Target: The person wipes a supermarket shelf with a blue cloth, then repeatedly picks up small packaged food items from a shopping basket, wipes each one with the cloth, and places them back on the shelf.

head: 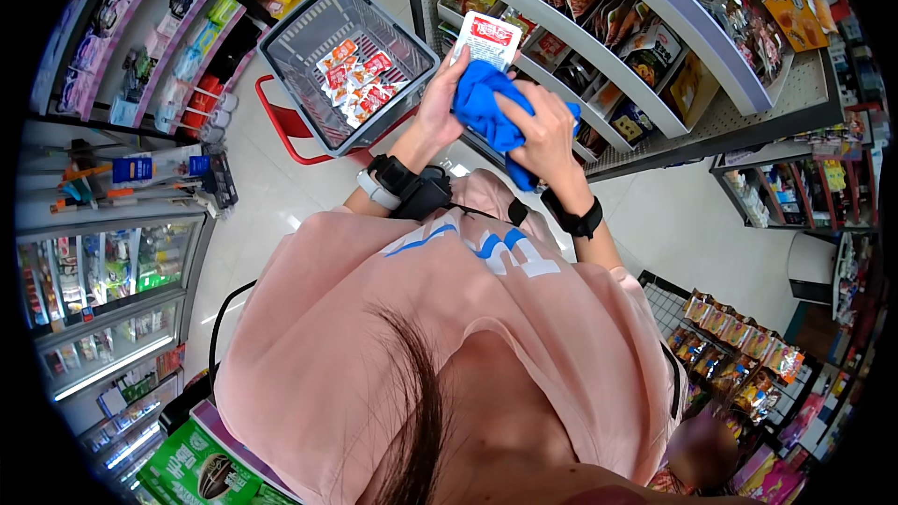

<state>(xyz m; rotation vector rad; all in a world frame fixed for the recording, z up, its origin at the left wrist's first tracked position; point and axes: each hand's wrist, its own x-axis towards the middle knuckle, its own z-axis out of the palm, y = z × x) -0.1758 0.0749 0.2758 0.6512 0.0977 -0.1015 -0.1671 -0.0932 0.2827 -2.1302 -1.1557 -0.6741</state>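
Observation:
My left hand [440, 99] grips a white and red snack packet [489, 42], held upright with its printed face towards me. Against the packet's lower part, my right hand [544, 123] presses a bunched blue cloth [484, 102], and folds of it hang below the palm. Just left of my hands stands a grey shopping basket [280, 56] with a red handle [270, 119]. Several small red and white snack packets [358, 77] lie loose on its floor. The fingers behind the packet are partly hidden.
A shelf rack [631, 21] of packaged snacks rises close beyond my hands. Goods shelves [151, 35] and a glass-door fridge [112, 273] line the left. A wire rack [729, 344] of hanging packets is at lower right, near a white bin [810, 259]. The tiled floor [673, 224] is pale.

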